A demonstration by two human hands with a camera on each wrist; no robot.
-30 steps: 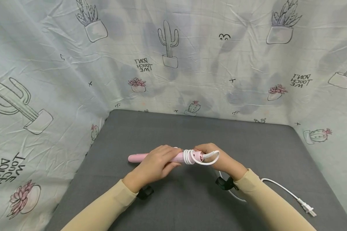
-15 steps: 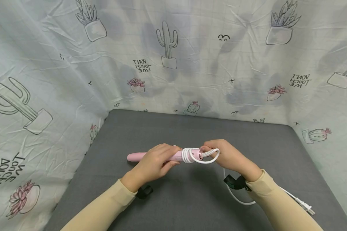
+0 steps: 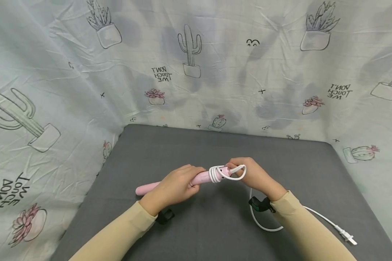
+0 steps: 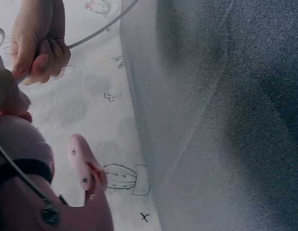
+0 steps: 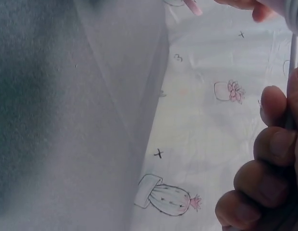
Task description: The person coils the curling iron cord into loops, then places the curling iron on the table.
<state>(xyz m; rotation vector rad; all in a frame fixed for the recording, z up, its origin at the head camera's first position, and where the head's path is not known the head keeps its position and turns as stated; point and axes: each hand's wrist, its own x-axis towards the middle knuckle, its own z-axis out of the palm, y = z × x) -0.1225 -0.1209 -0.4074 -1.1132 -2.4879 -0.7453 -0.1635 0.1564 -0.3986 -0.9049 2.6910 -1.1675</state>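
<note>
My left hand (image 3: 176, 185) grips a pink curling iron (image 3: 201, 178) round its middle in the head view. The iron is held above the table, its rounded end low at the left and its cord end higher at the right. Several turns of white cord (image 3: 213, 174) are wound round the handle near that end. My right hand (image 3: 253, 175) holds the cord beside the handle's end, fingers curled round it in the right wrist view. The left wrist view shows a pink lever (image 4: 81, 161) on the iron up close. My left palm hides the iron's middle part.
Loose cord (image 3: 261, 227) hangs below my right hand, passes under the right forearm and ends in a white two-pin plug (image 3: 347, 236) on the grey table (image 3: 202, 232). A printed cloth (image 3: 232, 72) stands behind and along both sides.
The iron has tilted, its rounded end moving down and left while the cord end rises slightly. My right hand moved right and slightly up, then a little back left, still holding the cord.
</note>
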